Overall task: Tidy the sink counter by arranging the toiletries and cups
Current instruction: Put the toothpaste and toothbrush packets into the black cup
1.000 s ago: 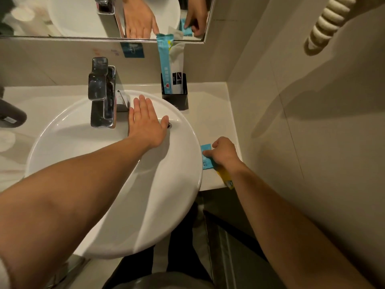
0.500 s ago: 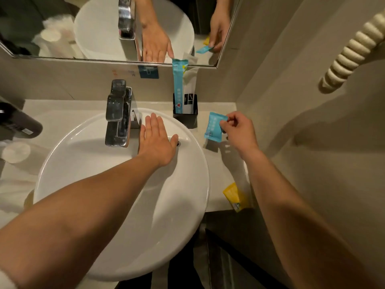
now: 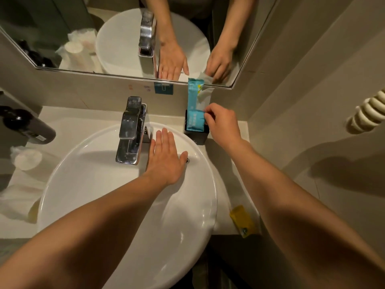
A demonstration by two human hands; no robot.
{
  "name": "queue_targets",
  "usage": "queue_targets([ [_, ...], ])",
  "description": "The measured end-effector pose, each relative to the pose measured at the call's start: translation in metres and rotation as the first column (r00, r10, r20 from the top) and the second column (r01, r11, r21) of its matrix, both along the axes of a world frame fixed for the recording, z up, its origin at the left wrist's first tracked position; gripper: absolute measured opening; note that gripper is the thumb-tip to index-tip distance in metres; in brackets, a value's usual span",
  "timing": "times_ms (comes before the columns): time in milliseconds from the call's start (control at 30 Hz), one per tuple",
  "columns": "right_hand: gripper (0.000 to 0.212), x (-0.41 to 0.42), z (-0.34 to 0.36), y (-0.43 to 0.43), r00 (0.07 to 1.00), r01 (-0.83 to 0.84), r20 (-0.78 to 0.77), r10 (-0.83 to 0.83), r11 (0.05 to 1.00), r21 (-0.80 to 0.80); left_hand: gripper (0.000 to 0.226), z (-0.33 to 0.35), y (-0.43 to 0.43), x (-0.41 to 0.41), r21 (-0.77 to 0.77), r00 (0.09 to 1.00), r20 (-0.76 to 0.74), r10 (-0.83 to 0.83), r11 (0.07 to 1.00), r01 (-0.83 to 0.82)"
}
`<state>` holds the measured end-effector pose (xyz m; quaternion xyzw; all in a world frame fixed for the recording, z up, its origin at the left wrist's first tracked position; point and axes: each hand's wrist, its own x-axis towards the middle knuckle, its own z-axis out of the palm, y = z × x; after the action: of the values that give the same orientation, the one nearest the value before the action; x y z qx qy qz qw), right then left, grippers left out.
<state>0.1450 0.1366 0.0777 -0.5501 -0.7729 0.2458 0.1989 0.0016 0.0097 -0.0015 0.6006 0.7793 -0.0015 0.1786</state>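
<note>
The right hand (image 3: 218,124) pinches a small blue sachet (image 3: 194,122), lowering it into the black square holder (image 3: 195,135) at the far right; the left hand (image 3: 165,161), spread flat, braces on the white round basin (image 3: 125,205).

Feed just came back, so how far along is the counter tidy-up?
Done: a tall blue packet stands in the black holder. In hand: the right hand is slotting a small blue sachet into it; the left hand rests on the basin. Left: the yellow sachet and the wrapped cups.
</note>
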Motion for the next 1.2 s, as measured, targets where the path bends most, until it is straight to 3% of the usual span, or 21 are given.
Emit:
queue_targets([
  [200, 0.01, -0.009, -0.015, -0.004, 0.99, -0.029, 0.14, 0.028, 1.0, 0.005, 0.082, -0.003, 0.0, 0.0, 0.034, 1.0, -0.015, 0.009, 0.999, -0.008],
  [400, 0.012, -0.014, -0.024, 0.0, 0.982, 0.027, 0.185, -0.037, 0.998, 0.056, 0.082, -0.003, 0.0, 0.0, 0.024, 1.0, -0.019, 0.004, 1.0, -0.004],
  [800, 0.021, -0.015, -0.037, 0.003, 0.975, 0.089, 0.21, -0.076, 0.995, -0.054, 0.082, -0.004, 0.0, -0.001, 0.023, 1.0, -0.008, 0.005, 1.0, -0.005],
  [900, 0.022, -0.013, -0.036, 0.001, 0.983, 0.099, 0.159, -0.088, 0.993, -0.064, 0.082, -0.004, 0.001, -0.001, 0.01, 1.0, 0.004, 0.011, 1.0, -0.011],
  [1033, 0.02, 0.0, -0.017, -0.005, 0.985, 0.164, -0.031, -0.167, 0.983, -0.088, 0.082, -0.003, 0.002, -0.003, -0.017, 1.0, 0.001, 0.011, 1.0, -0.011],
  [1133, 0.015, 0.025, -0.002, -0.019, 0.948, 0.234, -0.189, -0.255, 0.964, -0.126, 0.082, -0.001, 0.004, -0.005, -0.033, 1.0, -0.003, 0.007, 0.999, -0.007],
  [1200, 0.012, 0.05, 0.003, -0.037, 0.922, 0.297, -0.2, -0.332, 0.937, -0.184, 0.082, 0.001, 0.004, -0.005, -0.044, 1.0, -0.01, 0.003, 0.999, -0.004],
])
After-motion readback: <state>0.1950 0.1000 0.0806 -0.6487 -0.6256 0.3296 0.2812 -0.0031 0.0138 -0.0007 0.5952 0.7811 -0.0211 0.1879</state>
